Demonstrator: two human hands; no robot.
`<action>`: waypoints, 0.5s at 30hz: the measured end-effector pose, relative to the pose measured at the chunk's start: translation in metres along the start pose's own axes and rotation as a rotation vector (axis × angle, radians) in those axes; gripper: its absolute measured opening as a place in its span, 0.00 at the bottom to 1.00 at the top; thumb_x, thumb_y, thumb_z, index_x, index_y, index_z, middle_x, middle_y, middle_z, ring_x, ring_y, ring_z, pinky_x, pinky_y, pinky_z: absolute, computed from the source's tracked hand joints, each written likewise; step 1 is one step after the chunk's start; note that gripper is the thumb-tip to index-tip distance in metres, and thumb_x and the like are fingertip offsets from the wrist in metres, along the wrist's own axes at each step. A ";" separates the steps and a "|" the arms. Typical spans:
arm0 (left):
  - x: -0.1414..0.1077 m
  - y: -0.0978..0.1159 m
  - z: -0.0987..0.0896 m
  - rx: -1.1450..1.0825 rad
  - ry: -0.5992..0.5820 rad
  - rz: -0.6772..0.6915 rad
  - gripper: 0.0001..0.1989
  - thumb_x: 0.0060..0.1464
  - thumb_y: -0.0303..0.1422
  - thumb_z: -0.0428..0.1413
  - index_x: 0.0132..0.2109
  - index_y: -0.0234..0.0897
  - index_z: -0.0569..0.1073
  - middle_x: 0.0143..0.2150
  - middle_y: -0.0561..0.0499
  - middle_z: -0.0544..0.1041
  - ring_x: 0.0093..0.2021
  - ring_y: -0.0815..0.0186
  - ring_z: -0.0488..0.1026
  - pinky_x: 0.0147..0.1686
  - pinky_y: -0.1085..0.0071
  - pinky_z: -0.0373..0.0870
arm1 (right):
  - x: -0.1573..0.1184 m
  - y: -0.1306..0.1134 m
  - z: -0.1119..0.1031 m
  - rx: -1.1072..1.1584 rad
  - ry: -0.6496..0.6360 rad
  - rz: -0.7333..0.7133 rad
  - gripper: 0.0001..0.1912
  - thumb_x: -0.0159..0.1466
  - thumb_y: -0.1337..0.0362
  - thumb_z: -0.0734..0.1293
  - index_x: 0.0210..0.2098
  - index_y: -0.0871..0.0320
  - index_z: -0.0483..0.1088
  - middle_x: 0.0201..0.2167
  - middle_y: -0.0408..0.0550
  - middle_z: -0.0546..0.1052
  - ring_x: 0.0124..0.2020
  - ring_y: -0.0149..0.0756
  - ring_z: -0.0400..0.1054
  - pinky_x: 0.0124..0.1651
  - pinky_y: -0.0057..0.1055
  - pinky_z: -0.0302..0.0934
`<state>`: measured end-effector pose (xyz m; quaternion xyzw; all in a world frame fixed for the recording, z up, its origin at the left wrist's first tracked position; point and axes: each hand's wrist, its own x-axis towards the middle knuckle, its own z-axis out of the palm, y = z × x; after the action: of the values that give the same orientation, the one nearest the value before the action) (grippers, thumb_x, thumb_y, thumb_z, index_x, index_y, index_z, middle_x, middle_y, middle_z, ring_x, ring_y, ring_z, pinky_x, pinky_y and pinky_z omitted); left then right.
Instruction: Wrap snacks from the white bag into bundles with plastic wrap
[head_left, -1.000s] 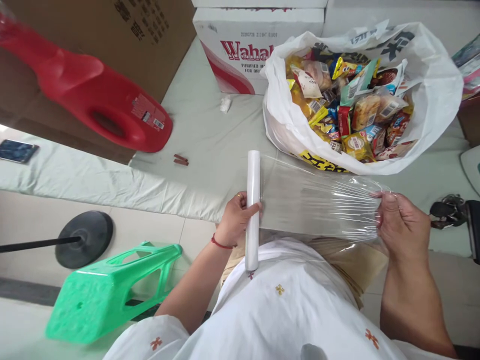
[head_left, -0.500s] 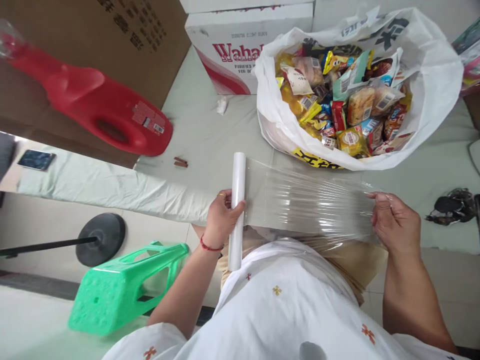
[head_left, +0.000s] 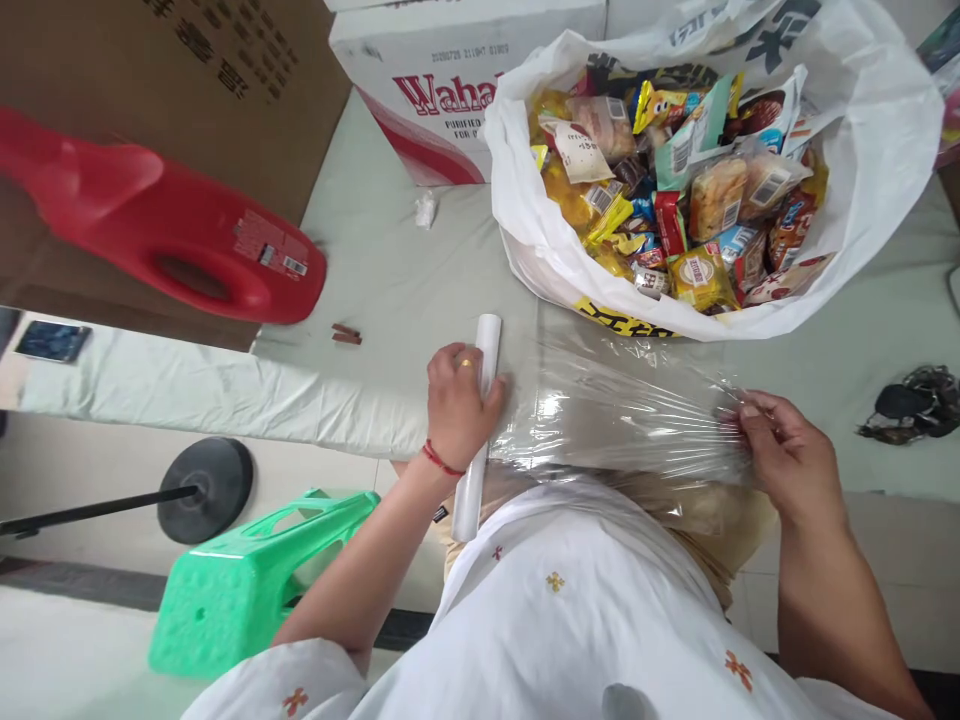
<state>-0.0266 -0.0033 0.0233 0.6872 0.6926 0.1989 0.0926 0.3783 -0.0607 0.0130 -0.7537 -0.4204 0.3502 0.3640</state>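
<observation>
My left hand is wrapped round a white roll of clear plastic bags, which tilts slightly over the table's front edge. From the roll a sheet of clear plastic film stretches rightward above my lap, creased and gathered at its far end. My right hand pinches that gathered end between thumb and fingers. A faint crosswise line shows on the film near the roll. Just behind the film stands a big white plastic bag, wide at the mouth and filled with wrapped snacks.
A red bottle stands at the left by a brown cardboard box. Behind are a white carton and a crumpled scrap. Small brown pieces, a phone and a black bundle lie about. Below is a green stool.
My left hand has turned over the roll, its back now facing up, and the roll leans more. The film has slackened and wrinkled, while my right hand keeps its pinch.
</observation>
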 end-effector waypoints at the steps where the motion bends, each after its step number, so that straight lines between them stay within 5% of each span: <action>1: 0.008 0.003 0.002 0.006 -0.017 -0.001 0.26 0.66 0.43 0.54 0.62 0.29 0.74 0.65 0.28 0.70 0.70 0.44 0.66 0.68 0.46 0.64 | 0.002 -0.003 -0.003 0.101 -0.051 0.069 0.37 0.59 0.33 0.74 0.56 0.53 0.76 0.39 0.55 0.85 0.39 0.48 0.81 0.40 0.40 0.74; 4: 0.030 0.008 0.004 0.051 -0.133 0.004 0.31 0.69 0.46 0.49 0.71 0.31 0.68 0.75 0.29 0.63 0.76 0.44 0.60 0.71 0.45 0.61 | 0.013 -0.015 -0.007 0.340 -0.225 0.282 0.48 0.56 0.25 0.71 0.61 0.53 0.71 0.44 0.62 0.85 0.42 0.53 0.83 0.36 0.42 0.76; 7: 0.041 0.007 0.005 0.124 -0.263 0.050 0.33 0.72 0.44 0.44 0.77 0.35 0.61 0.81 0.33 0.55 0.79 0.46 0.57 0.73 0.39 0.54 | 0.026 -0.029 0.002 0.340 -0.203 0.364 0.50 0.56 0.25 0.70 0.61 0.56 0.69 0.37 0.62 0.85 0.35 0.51 0.82 0.30 0.38 0.74; 11: 0.040 -0.001 0.009 0.098 -0.285 0.048 0.32 0.73 0.40 0.40 0.79 0.37 0.57 0.82 0.35 0.50 0.81 0.48 0.51 0.73 0.37 0.52 | 0.041 -0.037 0.028 0.169 -0.092 0.242 0.39 0.50 0.41 0.82 0.52 0.58 0.74 0.23 0.44 0.78 0.20 0.35 0.69 0.22 0.29 0.61; 15: 0.039 -0.008 0.017 0.018 -0.253 0.040 0.33 0.71 0.32 0.41 0.79 0.35 0.55 0.83 0.34 0.47 0.82 0.49 0.49 0.73 0.38 0.53 | 0.040 -0.034 0.038 -0.056 0.009 0.060 0.22 0.61 0.45 0.74 0.38 0.58 0.78 0.19 0.39 0.72 0.18 0.29 0.61 0.24 0.28 0.56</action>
<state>-0.0283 0.0378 0.0102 0.7212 0.6634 0.1061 0.1691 0.3498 -0.0027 0.0139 -0.7773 -0.4057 0.3457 0.3342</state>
